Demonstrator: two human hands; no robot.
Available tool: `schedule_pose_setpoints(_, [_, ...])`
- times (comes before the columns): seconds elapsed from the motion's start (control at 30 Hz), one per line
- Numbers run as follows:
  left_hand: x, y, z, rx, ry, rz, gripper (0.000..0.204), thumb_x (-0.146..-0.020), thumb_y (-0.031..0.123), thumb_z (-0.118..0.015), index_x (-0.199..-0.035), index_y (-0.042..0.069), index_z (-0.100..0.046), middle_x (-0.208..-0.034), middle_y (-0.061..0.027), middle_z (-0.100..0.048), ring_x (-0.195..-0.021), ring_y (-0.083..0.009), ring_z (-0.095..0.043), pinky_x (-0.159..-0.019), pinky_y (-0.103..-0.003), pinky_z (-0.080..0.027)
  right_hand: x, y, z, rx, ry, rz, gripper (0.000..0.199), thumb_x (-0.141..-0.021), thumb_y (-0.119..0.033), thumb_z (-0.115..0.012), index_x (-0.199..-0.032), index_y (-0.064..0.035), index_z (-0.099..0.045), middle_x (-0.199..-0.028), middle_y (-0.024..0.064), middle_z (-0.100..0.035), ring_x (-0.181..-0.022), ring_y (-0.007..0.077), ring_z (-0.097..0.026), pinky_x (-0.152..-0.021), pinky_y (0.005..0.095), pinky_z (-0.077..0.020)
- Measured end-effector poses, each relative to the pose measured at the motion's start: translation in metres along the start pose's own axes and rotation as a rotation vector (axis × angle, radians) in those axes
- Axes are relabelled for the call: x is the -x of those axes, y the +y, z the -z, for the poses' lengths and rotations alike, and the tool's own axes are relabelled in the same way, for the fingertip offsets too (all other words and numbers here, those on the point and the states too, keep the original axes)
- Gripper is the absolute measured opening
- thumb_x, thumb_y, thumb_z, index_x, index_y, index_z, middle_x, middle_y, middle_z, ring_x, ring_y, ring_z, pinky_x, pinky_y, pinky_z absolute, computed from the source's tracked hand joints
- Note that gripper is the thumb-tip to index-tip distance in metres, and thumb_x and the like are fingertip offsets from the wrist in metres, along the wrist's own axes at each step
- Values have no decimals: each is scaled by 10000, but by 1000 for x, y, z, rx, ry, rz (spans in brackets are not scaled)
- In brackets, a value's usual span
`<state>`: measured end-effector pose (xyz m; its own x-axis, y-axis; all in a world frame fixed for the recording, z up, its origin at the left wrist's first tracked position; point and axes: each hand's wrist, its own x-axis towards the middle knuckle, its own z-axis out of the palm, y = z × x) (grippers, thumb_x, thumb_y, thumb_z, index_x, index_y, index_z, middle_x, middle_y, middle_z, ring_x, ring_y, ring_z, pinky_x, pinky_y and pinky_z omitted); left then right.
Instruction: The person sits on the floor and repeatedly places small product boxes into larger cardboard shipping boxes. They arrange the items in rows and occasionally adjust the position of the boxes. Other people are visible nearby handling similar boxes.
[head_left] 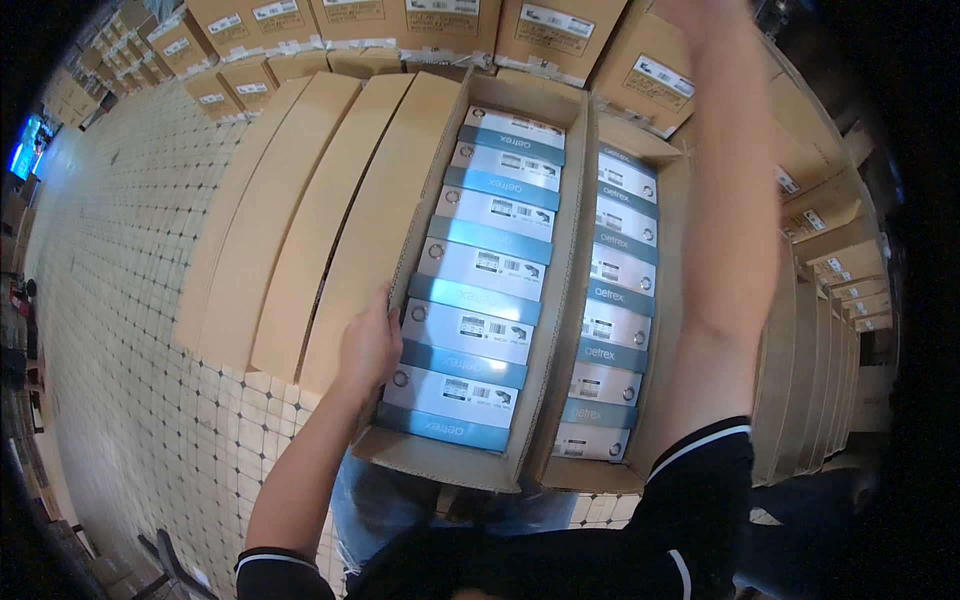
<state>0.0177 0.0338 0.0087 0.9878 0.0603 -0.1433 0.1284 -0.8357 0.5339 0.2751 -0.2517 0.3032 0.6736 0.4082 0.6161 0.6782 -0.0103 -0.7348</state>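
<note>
My left hand [370, 345] is closed on the left wall of a long open cardboard carton [435, 455], thumb side toward its inside; some fingers are hidden. A row of white and blue shoeboxes [470, 325] fills this carton, their labelled ends facing up. Right beside it stands a second open carton [590, 480] with a similar row of shoeboxes [612, 320]. Across the second carton's right side stretches my right arm, ending in my right hand [705, 12] at the top edge. That hand is blurred and partly cut off, so its fingers cannot be made out.
Closed long cartons [320, 210] stand to the left of the open ones. Stacked labelled cartons [450, 25] line the far side, and more cartons [815, 360] stand along the right. Tiled floor [130, 250] extends at the left, with dark metal legs [170, 565] low down.
</note>
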Motion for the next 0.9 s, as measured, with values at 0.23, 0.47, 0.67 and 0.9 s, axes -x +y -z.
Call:
schedule_pose_setpoints(0.23, [1,-3,-4,9,0,-42,404,-952,170,-480,-1338,58,-441,-834,-282,-653,-771,-460,-640,-714,-549,-497,301,-7,-143,732,-215,-460,432,-860,-319,-680,-1197,-53,-630,-1282,219,-537,-1277,404,-444,-1077,472,-339])
schedule_pose_setpoints(0.47, [4,-5,-4,33,36,-75,415,-949,184,-476,-1348,75,-440,-929,-279,-662,-854,-452,-643,-771,-542,-494,390,-47,-217,547,280,-893,542,-857,-179,-638,-1378,-115,-504,-1504,340,-214,-1421,465,-216,-1144,476,-233])
schedule_pose_setpoints(0.67, [0,-10,-13,14,71,-50,436,-949,281,-495,-1336,81,-483,-977,-267,-667,-913,-425,-649,-810,-501,-502,417,-23,-216,439,274,-877,635,-846,-105,-525,-1462,-154,-379,-1502,328,-228,-1421,466,-213,-1143,447,-252])
schedule_pose_setpoints(0.9, [21,-15,-6,484,232,-56,409,-962,347,-498,-1217,47,-611,-1024,-232,-679,-983,-394,-646,-874,-454,-493,422,-15,-215,395,303,-847,613,-856,-162,-521,-1457,-201,-409,-1548,286,-168,-1429,439,-224,-1129,451,-274])
